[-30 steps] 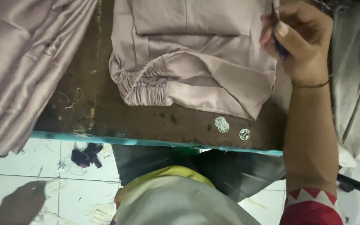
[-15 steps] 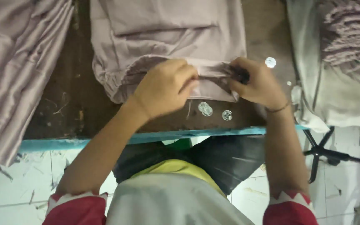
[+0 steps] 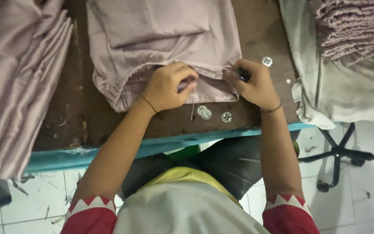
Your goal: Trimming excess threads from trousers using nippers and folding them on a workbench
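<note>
A folded pale mauve garment (image 3: 161, 30) with an elastic waistband lies on the dark wooden table (image 3: 78, 117). My left hand (image 3: 167, 86) pinches the garment's near edge, fingers closed on the cloth. My right hand (image 3: 252, 82) grips the same edge at its right corner and also holds a small dark blue tool whose tip shows above the fingers. A loose thread hangs from the cloth between my hands. Three round silver stickers (image 3: 204, 112) lie on the table just below the garment, between my wrists.
A stack of the same mauve cloth (image 3: 18, 78) hangs over the table's left side. Another folded pile (image 3: 356, 30) rests on grey fabric (image 3: 330, 91) at right. One more silver sticker (image 3: 267, 61) lies beside my right hand. An office chair base (image 3: 338, 151) stands on the tiled floor.
My left hand came into view and took hold of the garment's edge. My right hand dropped from the upper right to the cloth's right corner. The view shifted slightly.
</note>
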